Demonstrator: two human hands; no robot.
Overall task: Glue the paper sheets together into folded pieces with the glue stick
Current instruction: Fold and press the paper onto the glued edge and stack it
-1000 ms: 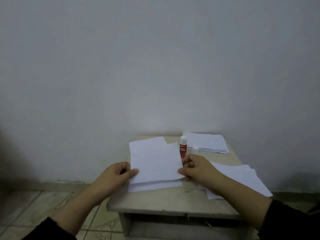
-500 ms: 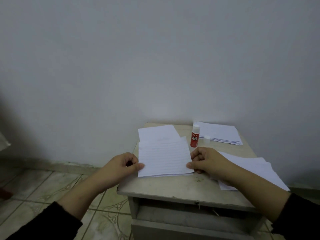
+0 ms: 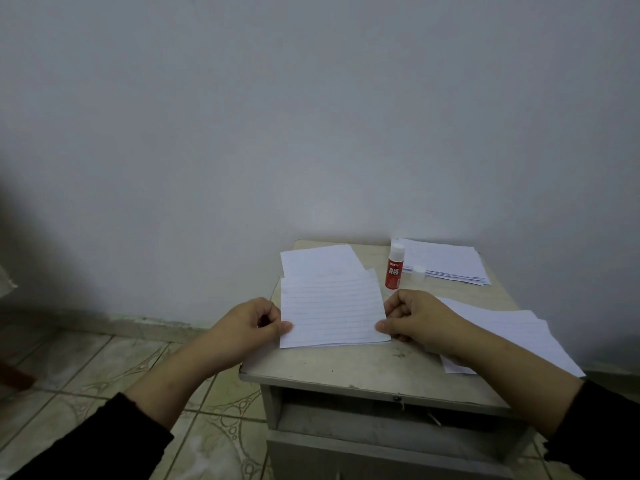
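Folded now, the lined sheet point(image 3: 331, 310) lies doubled over near the bench point(image 3: 363, 372) front edge, its lower flap no longer sticking out. Left hand point(image 3: 247, 325) pinches its left edge, right hand point(image 3: 414, 318) pinches its right edge, fingers curled. Behind the sheet's right corner stands the glue stick point(image 3: 394, 268), uncapped, cap point(image 3: 418, 273) just beside it.

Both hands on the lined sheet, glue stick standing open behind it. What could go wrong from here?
1. The glue stick stands upright just past the right hand; a lifted hand or sheet could tip it.
2. Its cap lies off, so the glue may dry.
3. The left hand and right hand pinch only the lined sheet's near corners, so it may skew over the sheet beneath.
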